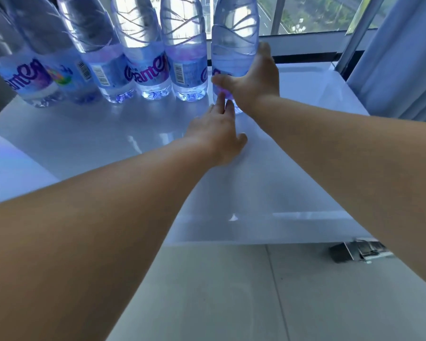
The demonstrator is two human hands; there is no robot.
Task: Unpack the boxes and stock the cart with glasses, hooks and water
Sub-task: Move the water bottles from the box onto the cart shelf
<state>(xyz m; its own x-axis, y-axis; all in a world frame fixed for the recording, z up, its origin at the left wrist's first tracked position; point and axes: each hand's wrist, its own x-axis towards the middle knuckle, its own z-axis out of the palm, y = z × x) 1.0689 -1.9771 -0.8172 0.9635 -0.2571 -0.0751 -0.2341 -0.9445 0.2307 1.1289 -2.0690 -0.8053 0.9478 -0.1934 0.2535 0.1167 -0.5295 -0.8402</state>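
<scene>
Right hand (252, 80) wraps the end water bottle (234, 45), upright on the cart shelf (305, 94) beside the row of bottles (143, 57). Left hand (217, 134) spread, fingertips touching its base. Likely full: heavy, slick, thin-walled. Grip mid-body at the label.

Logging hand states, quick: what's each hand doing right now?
Left hand: open, fingertips touching the base of the water bottle.
Right hand: grips that bottle.
</scene>
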